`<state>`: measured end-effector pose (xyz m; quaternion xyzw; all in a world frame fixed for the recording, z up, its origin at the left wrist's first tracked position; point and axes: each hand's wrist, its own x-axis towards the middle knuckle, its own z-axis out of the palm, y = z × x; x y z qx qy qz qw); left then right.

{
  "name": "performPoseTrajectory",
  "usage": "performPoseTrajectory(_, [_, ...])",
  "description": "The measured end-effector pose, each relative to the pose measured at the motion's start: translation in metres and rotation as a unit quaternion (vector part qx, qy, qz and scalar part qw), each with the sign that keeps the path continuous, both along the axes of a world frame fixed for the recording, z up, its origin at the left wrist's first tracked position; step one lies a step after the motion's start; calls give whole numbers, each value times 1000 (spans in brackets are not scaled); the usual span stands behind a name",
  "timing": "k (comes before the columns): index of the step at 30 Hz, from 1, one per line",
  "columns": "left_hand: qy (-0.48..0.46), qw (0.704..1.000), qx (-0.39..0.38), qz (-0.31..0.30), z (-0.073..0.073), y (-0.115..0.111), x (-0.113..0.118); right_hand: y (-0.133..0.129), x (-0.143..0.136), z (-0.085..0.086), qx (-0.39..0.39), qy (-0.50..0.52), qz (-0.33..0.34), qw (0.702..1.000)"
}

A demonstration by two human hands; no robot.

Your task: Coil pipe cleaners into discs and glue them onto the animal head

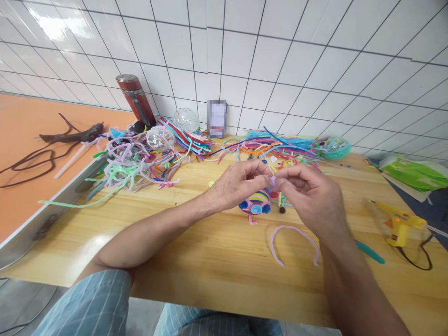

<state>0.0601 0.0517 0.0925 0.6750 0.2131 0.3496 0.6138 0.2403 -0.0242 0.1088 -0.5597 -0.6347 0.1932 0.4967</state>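
My left hand [238,184] and my right hand [315,200] meet in a fingertip pinch above the wooden table. Between them is a small piece of lilac pipe cleaner [272,180], its shape mostly hidden by the fingers. Just below the fingers sits a striped figure wound from pipe cleaners [256,203], in yellow, blue and pink, with blue round parts and a pink foot. Nearer to me, a curved lilac pipe cleaner [294,228] lies loose. Beside my right forearm is a teal, flat-handled tool [370,252], partly covered.
A yellow glue gun [401,226] stands on the right with its cord. Tangled pipe cleaners [129,161], straight bundles [280,140] and clear balls [186,120] line the back. A red-brown flask [136,99] and a phone [217,119] stand by the tiled wall. Left lies a black glue gun [75,135].
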Motion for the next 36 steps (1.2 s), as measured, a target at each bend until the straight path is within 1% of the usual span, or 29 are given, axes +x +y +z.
performPoseTrajectory(3, [-21, 999, -25, -15, -1, 1, 1, 1, 1, -3, 23, -2, -7, 1000])
performPoseTrajectory(6, [-37, 998, -32, -25, -2, 3, 2, 2, 2, -4, 27, 2, -14, 1000])
performPoseTrajectory(10, [-39, 999, -14, -32, -4, 5, 1, 1, 1, -4, 34, -11, -18, 999])
performPoseTrajectory(13, [-36, 999, 7, -16, -7, 4, 1, -1, 1, -4, 39, -42, -11, 998])
performPoseTrajectory(15, [-29, 999, 20, -10, -8, 4, 0, -1, 1, -3, 28, -36, -6, 999])
performPoseTrajectory(19, [-11, 999, 23, -25, -8, 3, -1, -1, 1, 1, -11, 22, 1, 1000])
performPoseTrajectory(22, [-4, 999, 28, -37, -6, 4, -1, 0, 1, 4, -23, 26, 15, 999])
performPoseTrajectory(26, [28, 997, 56, -37, -3, 4, -3, -1, 3, 6, -38, -29, 27, 998])
performPoseTrajectory(28, [61, 994, 90, -32, -1, 4, -5, -3, 3, 7, -40, -69, 26, 996])
performPoseTrajectory(32, [145, 971, 190, -4, 7, 1, -10, -7, 5, 9, -10, -172, 26, 985])
performPoseTrajectory(36, [191, 950, 247, 2, 12, -3, -11, -9, 7, 10, 15, -238, 50, 970])
